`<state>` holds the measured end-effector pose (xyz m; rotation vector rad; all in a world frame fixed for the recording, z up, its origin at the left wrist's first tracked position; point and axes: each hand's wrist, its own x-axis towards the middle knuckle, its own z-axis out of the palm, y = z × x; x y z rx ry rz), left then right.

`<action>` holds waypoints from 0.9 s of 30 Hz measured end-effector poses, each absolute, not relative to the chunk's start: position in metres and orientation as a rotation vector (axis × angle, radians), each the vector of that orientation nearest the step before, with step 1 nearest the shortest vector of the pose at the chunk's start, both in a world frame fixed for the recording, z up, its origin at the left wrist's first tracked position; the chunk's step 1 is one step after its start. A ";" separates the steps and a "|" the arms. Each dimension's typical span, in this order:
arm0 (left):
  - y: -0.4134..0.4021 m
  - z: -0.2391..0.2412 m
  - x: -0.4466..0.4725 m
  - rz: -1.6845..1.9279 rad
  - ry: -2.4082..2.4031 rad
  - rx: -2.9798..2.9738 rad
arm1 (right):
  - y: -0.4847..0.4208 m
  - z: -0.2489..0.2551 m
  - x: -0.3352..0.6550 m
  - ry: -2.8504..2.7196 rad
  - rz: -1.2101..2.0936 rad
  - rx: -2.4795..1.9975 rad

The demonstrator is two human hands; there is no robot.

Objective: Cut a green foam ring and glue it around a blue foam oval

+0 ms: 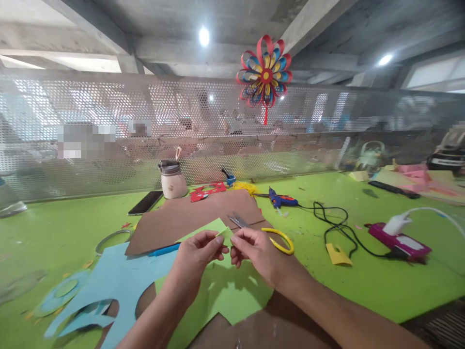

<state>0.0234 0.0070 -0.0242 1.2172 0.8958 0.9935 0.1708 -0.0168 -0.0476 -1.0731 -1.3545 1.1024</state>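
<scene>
A small piece of light green paper (pixel 225 235) is pinched between my two hands. My left hand (pixel 201 249) has thumb and fingers closed on its left side, and my right hand (pixel 254 249) grips its right edge. Below them lies a larger green paper sheet (pixel 240 295) with a notched lower edge. Scissors with yellow handles (pixel 288 246) lie just beyond my right hand, the handles partly hidden by it. A blue pen (pixel 164 250) rests left of my left hand, near brown cardboard (pixel 203 211) and cut light blue paper (pixel 119 271).
Farther back stand a lidded pink-white bottle (pixel 174 182) and a phone (pixel 145 202). A blue glue gun (pixel 281 198) has a black cord running to a magenta power strip (pixel 399 242). A perforated screen (pixel 203 126) borders the table, with a paper flower (pixel 266 75) hanging on it.
</scene>
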 end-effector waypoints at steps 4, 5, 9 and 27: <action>0.016 -0.024 0.017 1.024 0.925 1.243 | -0.002 -0.046 0.200 -1.514 0.872 -1.296; 0.020 -0.024 0.015 1.038 0.938 1.260 | 0.002 -0.046 0.211 -1.576 0.793 -1.368; 0.028 -0.020 0.004 1.129 0.963 1.349 | 0.007 -0.054 0.244 -1.796 0.560 -1.669; 0.021 0.000 -0.006 1.193 0.822 1.262 | -0.001 -0.067 0.253 -1.800 0.630 -1.709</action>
